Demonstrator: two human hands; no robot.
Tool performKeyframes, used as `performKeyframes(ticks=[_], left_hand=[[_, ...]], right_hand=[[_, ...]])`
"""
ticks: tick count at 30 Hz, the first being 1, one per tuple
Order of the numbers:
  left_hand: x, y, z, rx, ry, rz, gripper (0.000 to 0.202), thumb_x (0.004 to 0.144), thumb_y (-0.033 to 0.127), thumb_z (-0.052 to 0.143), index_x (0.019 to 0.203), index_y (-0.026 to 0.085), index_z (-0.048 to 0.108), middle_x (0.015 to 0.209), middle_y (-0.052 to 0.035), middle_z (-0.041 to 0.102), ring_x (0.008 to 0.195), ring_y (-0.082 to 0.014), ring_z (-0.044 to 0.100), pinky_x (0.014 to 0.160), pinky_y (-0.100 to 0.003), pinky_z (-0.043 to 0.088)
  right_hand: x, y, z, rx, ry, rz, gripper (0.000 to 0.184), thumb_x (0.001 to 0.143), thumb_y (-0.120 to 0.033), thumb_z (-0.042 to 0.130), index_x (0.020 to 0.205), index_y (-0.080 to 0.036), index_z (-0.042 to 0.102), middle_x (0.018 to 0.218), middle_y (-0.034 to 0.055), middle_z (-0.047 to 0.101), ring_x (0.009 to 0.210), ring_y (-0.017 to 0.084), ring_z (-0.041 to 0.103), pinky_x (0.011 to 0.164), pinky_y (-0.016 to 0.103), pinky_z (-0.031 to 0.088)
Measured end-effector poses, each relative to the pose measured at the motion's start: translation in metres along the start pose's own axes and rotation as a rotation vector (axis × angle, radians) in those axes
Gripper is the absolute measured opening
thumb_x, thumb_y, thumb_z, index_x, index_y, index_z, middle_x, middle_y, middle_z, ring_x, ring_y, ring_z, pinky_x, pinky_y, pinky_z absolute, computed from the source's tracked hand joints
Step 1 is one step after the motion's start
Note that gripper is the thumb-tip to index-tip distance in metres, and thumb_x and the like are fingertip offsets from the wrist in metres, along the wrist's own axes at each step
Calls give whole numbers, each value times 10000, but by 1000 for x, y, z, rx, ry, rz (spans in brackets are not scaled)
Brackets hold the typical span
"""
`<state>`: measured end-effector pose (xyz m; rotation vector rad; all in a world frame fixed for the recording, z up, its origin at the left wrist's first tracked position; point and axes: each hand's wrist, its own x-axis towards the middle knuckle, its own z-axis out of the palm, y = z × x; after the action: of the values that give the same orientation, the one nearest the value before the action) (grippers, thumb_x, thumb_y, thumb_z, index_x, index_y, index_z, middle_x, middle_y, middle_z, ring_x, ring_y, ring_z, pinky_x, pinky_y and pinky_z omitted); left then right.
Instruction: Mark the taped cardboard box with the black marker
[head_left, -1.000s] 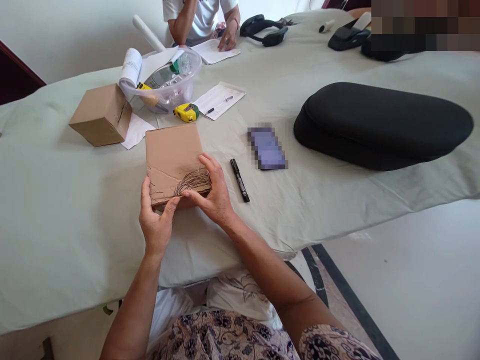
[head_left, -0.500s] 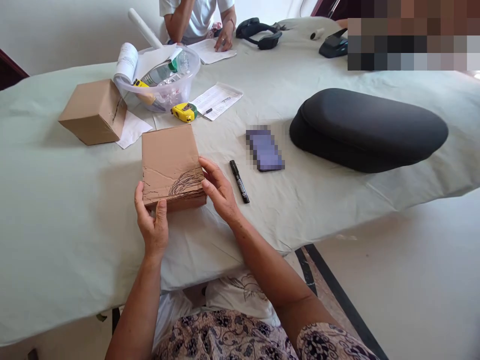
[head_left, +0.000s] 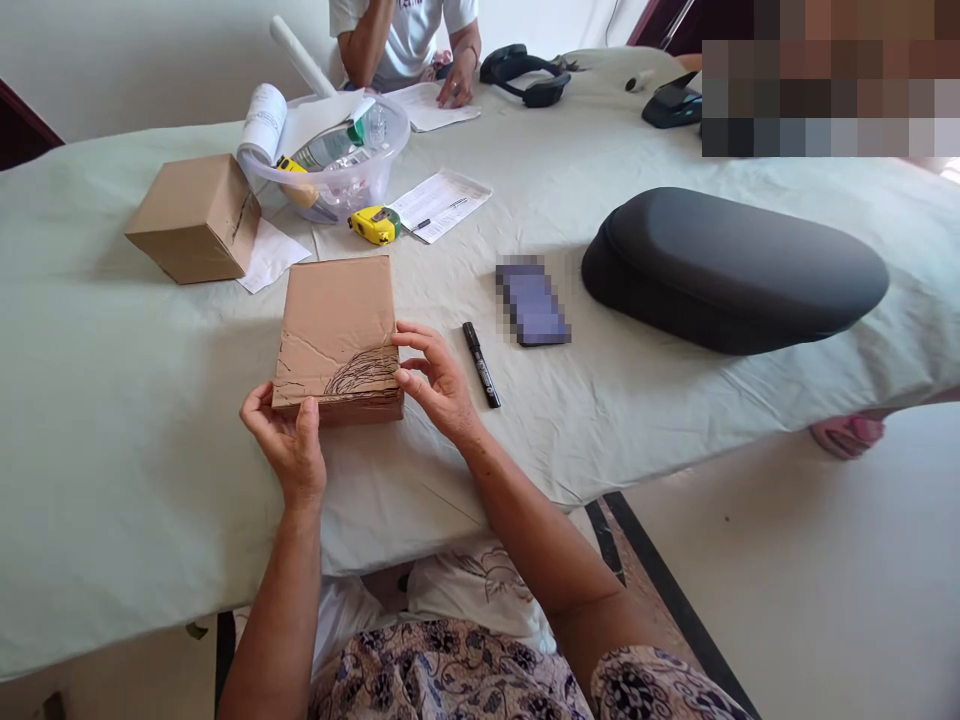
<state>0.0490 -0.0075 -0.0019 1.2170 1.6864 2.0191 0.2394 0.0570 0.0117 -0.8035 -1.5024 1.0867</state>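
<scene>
A brown cardboard box (head_left: 337, 310) with black scribbled lines on its near right corner rests on the cloth-covered table in front of me. My left hand (head_left: 289, 440) grips its near left corner, thumb on the front edge and fingers round the left side. Against the right side, my right hand (head_left: 439, 390) touches the box with its thumb and fingertips, its fingers curved. A black marker (head_left: 481, 365), capped, lies just right of that hand. Beyond the marker is a phone (head_left: 534, 305), its screen blurred out.
A second cardboard box (head_left: 191, 220) stands at the left beside a plastic basin (head_left: 337, 190) of papers and bottles. Nearby lie a yellow tape measure (head_left: 375, 225) and a printed sheet (head_left: 442, 203). A large black case (head_left: 735, 270) sits right; a person (head_left: 420, 40) sits opposite, near headphones (head_left: 525, 75).
The box has turned slightly and shifted a little left, with both hands on it. My left hand has moved left and lower round the corner. A pink shoe has appeared at the right.
</scene>
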Motion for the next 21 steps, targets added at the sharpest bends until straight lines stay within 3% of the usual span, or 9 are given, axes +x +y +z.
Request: performKeyframes(ticks=[8,14,17,21], left_hand=[[2,0,-1,18,6,-17,559,790,578,736,1140,213,497,1068,-43,593,942,-171,614,910,-327,495],[0,2,1,44,-3,-8,535,798,590,711,1114,211,506,1040,-31,578,912,-164,591,878,-314,487],[-1,4,0,26,-10,17,467,797,522,683,1098,209,513,1023,-31,578,901,-169,586,861,-320,483],[-2,6,-2,-11,-47,107,459,752,494,642,1089,218,497,1041,-41,572,946,-206,600,879,-361,489]], right_hand=[[1,-2,-2,-53,41,10,380,913,-566,662,1210,-330,674,1375,76,631,1328,243,577,911,368,602],[2,3,1,14,102,72,508,871,-621,674,1276,-317,635,1368,78,640,1243,238,614,901,372,591],[4,10,2,84,158,104,548,836,-622,712,1283,-316,626,1172,52,677,1083,204,648,858,349,580],[10,17,-6,163,256,117,652,809,-688,701,1346,-338,584,898,-10,621,831,164,620,746,323,563]])
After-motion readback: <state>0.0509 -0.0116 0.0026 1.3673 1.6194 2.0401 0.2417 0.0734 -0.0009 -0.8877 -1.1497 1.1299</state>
